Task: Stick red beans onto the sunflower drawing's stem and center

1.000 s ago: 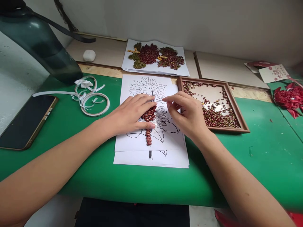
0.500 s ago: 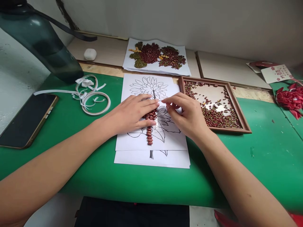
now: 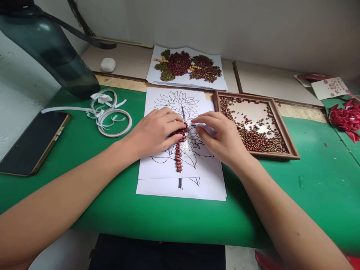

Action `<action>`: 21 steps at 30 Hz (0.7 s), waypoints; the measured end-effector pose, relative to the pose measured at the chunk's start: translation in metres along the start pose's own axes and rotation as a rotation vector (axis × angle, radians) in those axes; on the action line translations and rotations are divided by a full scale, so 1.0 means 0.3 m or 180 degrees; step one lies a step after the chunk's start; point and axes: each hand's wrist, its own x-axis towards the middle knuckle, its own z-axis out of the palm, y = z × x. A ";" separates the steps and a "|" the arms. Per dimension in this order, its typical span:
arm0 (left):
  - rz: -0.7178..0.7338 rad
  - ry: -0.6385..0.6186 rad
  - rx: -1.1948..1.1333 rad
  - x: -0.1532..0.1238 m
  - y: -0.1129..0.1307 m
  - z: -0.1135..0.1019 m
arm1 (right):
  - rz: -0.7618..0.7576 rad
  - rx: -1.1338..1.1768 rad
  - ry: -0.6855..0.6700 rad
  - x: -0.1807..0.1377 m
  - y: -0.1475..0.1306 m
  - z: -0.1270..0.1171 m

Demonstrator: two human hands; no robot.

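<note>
A sheet of paper with a black line drawing of flowers (image 3: 168,172) lies on top of other sheets. Red-brown beans (image 3: 178,159) form a column along the drawn stem, with a wider cluster above. My left hand (image 3: 161,131) rests on the sheet, bent fingertips and thumb apart and touching the cluster, hiding part of it. Just right of the cluster, my right hand (image 3: 221,135) hovers over the drawing with thumb and index finger apart; I see nothing between them. A brown-framed tray (image 3: 284,125) holding small red and green beans (image 3: 261,144) sits beside the right hand.
Behind lies a sheet with a finished-looking bean picture (image 3: 180,63). At left are tape rolls (image 3: 115,123) with white scraps, a phone (image 3: 33,142), a dark bottle (image 3: 53,52) and a white case (image 3: 108,65). A red flower ornament (image 3: 344,116) lies far right on the green tabletop (image 3: 317,180).
My left fingers have drawn back and bent, so more of the bean cluster shows. My right thumb and index finger have spread apart, the hand staying nearly in place.
</note>
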 end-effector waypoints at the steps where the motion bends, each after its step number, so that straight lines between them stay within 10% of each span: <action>1: 0.0021 -0.0005 -0.0016 0.000 0.000 0.001 | -0.0013 0.0008 -0.0011 0.000 0.000 0.000; 21: -0.0088 -0.0049 0.0097 0.000 -0.012 -0.019 | 0.0006 0.0027 -0.0225 0.001 0.006 0.004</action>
